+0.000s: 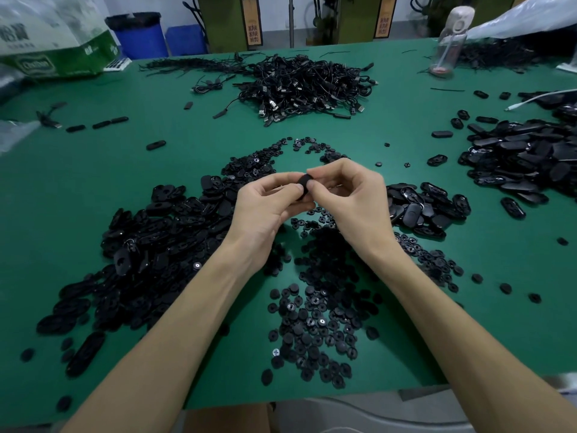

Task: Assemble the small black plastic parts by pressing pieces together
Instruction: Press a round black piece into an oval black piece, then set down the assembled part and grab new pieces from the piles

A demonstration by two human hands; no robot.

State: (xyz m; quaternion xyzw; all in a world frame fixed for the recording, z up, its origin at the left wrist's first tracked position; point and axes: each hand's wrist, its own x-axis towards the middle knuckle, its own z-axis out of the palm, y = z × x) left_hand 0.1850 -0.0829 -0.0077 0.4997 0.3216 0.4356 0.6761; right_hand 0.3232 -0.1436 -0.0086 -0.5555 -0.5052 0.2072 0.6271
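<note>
Left hand (268,207): forearm enters from lower left. The hand is raised over the table (156,170), palm turned inward, fingers curled, with thumb and forefinger pinching the part (303,186) from the left.

Right hand (352,198): forearm enters from lower right. The fingers are curled, and the thumb tip and bent forefinger are clamped on the same part from the right. The two hands meet at the part.

Part: held in the air between the fingertips of both hands, above the centre of the table. The visible portion is black, matte and round-edged. Its exposed length runs roughly top to bottom in the frame, leaning slightly. Both ends are hidden by fingers, so the full shape cannot be told.

Discs (315,326): small round black pieces, loosely heaped below the hands and trailing beyond them.

Ovals (150,245): flat black oblong pieces, heaped at left. More lie at right (418,210) and far right (524,157).

Cables (309,85): black tangle at the far centre.

Bottle (449,42): clear, at the far right.

Carton (56,42): green and white, at the far left.
</note>
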